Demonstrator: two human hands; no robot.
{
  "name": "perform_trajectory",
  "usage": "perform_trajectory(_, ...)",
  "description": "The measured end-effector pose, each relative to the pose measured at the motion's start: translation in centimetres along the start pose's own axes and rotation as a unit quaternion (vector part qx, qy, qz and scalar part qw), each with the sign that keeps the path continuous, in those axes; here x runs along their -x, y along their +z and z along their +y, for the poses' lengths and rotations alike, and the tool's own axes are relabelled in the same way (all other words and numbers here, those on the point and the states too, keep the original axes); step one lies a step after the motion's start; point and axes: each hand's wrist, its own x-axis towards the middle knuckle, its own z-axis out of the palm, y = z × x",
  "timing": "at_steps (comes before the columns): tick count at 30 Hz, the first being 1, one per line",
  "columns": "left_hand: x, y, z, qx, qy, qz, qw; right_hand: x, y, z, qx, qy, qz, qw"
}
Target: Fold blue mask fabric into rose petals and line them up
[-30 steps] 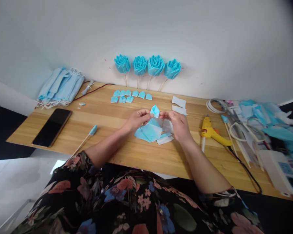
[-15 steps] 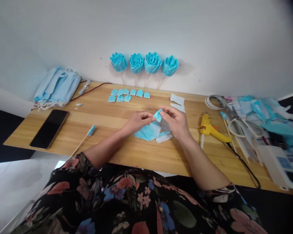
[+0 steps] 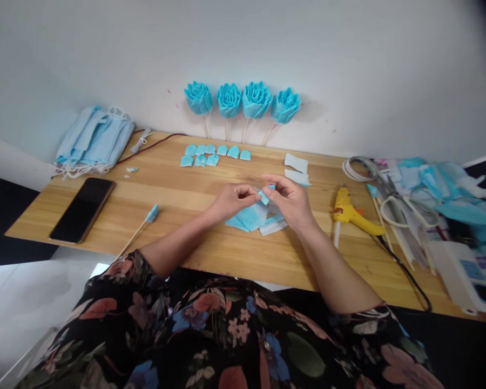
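Head camera: we look down at a wooden table (image 3: 214, 248), where a person's left hand (image 3: 237, 199) and right hand (image 3: 291, 200) meet over the middle. Both pinch one small blue piece (image 3: 264, 198) between thumb and forefinger, just above a loose pile of blue and white pieces (image 3: 249, 217). The right hand's other fingers arch above the piece; we cannot tell how the left's lower fingers lie. The fingertips hide much of the piece, so we cannot read its folds.

We judge the fold is the weak point: soft fabric could spring open or crease crookedly if either pinch loosens or the two pull unevenly. Lowered hands could catch the pile and scatter it.

Right of the right forearm lies a yellow glue gun (image 3: 342, 208), nozzle away from the person. We cannot tell whether it is hot; an outward swing of that arm might knock it or snag its black cord (image 3: 407, 281). At left, a blue-tipped stick (image 3: 152, 213) slants to the front edge by the left sleeve (image 3: 125, 275), which might brush it off.
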Motion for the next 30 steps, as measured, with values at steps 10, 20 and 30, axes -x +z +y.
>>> perform_trajectory(10, 0.0, -0.2, 0.2, 0.001, 0.038, 0.009, 0.999, 0.1, 0.6, 0.2, -0.056, 0.040, 0.000, 0.998)
perform_trajectory(20, -0.2, -0.3, -0.2, 0.035, 0.011, 0.051, 0.998, -1.0, -1.2, 0.3, -0.139, 0.055, 0.048, 0.988)
perform_trajectory(30, -0.3, -0.7, -0.4, 0.032, 0.032, 0.035, 0.998, -0.7, -0.5, 0.1, -0.055, 0.059, 0.035, 0.996)
